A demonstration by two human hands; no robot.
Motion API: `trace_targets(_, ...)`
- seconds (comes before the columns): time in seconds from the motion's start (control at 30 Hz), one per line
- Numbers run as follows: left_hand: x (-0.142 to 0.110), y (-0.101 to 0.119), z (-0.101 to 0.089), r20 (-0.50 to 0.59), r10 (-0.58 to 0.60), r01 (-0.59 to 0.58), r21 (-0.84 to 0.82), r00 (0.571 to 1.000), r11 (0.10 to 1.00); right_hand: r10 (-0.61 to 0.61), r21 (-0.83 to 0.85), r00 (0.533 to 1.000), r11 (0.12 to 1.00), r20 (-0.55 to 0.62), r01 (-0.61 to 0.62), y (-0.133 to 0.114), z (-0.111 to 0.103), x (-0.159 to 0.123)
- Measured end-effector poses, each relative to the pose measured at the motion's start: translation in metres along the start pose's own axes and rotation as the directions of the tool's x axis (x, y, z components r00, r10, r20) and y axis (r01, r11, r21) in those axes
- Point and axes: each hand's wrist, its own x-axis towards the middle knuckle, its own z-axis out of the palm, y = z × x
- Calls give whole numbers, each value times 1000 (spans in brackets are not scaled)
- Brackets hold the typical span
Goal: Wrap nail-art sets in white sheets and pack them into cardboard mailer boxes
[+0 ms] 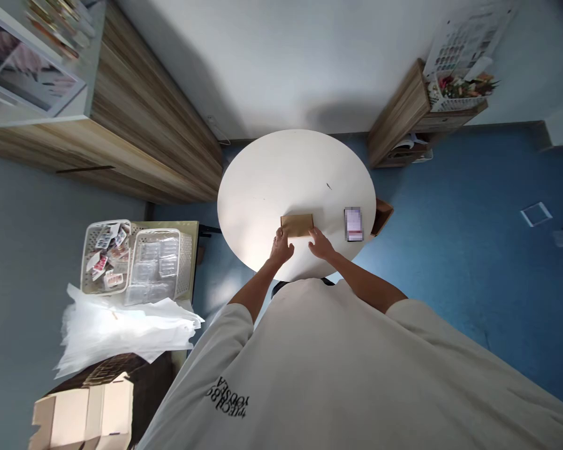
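Note:
A small, flat brown cardboard box [297, 225] lies closed on the round white table [267, 169], near the edge closest to me. My left hand [281, 246] grips its near left corner, thumb standing away to the side. At the near right corner, the fingers of my right hand [319, 244] press on the box, so it sits between both hands. A phone [353, 224] with a lit screen rests to the right of my right hand. The underside of the box is hidden.
Left of the table, a side stand carries a basket of small packets [106, 259], a basket of clear plastic cases [157, 262] and white sheets [126, 328]. Unfolded cardboard [87, 412] lies below them. Wooden cabinets [169, 119] flank the table, and an open brown box [381, 217] stands beyond its right edge.

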Motion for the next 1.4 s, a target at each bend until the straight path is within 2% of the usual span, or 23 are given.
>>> trace_targets(0.07,-3,0,4,-31,-57,56,-46,998,997,14,61,1000,998,-22,-12,3,1,-6)
trace_targets(0.17,-5,-2,8,-16,-102,100,-91,995,991,39,129,996,991,-78,-29,3,4,-17)
trace_targets(0.3,-7,1,4,-3,-29,29,-73,1000,997,105,190,978,979,-183,-70,-1,8,-31)
trace_targets(0.4,-7,11,-3,-12,59,-60,-55,998,997,150,240,955,967,-255,-88,-3,7,-39)
trace_targets(0.57,3,47,-12,-33,195,-196,-19,980,980,194,284,908,955,-370,-88,8,-9,-50)
trace_targets(0.73,22,100,1,-19,290,-290,-18,957,957,238,274,854,954,-463,-117,44,-40,-62)
trace_targets(0.83,33,140,21,8,325,-325,-18,946,946,273,290,809,948,-521,-134,79,-61,-73)
trace_targets(0.93,43,182,49,44,371,-370,-21,928,929,312,309,758,939,-573,-153,121,-80,-85)
trace_targets(1.07,51,238,99,89,425,-424,-28,901,905,368,334,703,922,-608,-194,181,-102,-107)
trace_targets(1.23,57,299,161,162,434,-433,-45,886,900,431,356,651,899,-625,-254,249,-126,-135)
trace_targets(1.33,67,325,184,201,451,-448,-61,870,892,467,378,645,881,-604,-283,280,-136,-143)
trace_targets(1.4,77,336,193,236,460,-458,-69,856,886,486,409,679,866,-550,-288,296,-140,-141)
